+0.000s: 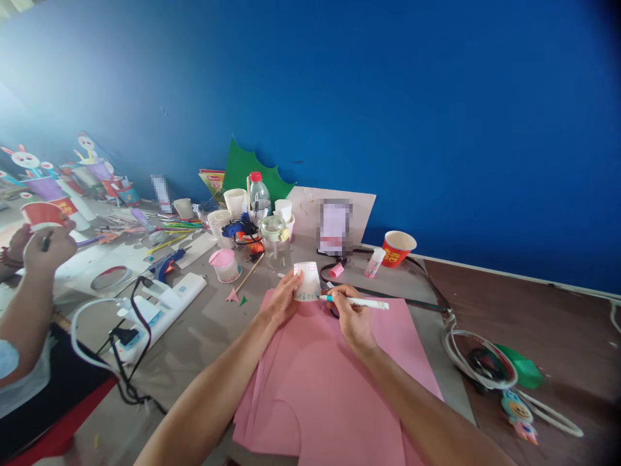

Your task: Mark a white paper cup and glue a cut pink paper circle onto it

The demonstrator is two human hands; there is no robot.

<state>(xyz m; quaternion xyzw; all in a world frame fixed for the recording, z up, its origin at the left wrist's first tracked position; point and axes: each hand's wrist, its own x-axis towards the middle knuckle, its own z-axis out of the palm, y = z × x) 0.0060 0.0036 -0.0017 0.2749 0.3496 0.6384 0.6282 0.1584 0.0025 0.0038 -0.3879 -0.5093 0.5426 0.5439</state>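
My left hand [285, 296] grips a small white paper cup [306, 278] at its left side, above a stack of pink paper [334, 375]. Green marks run along the cup's lower edge, and faint pink outlines show near its top. Held in my right hand [354, 317] is a white marker [366, 302] with a teal tip end. That end points left and is at the cup's lower right edge; whether it touches, I cannot tell. Just behind the cup lie a pink cap [336, 270] and a small pink-and-white bottle [375, 263].
A glass jar [276, 243], a pink-lidded tub [225, 265] and a red paper bowl [398, 248] stand behind. Left are a white power strip [160, 317] with loose cables and a blue glue gun [167, 264]. A co-worker's hands [46, 246] hold a red cup at far left.
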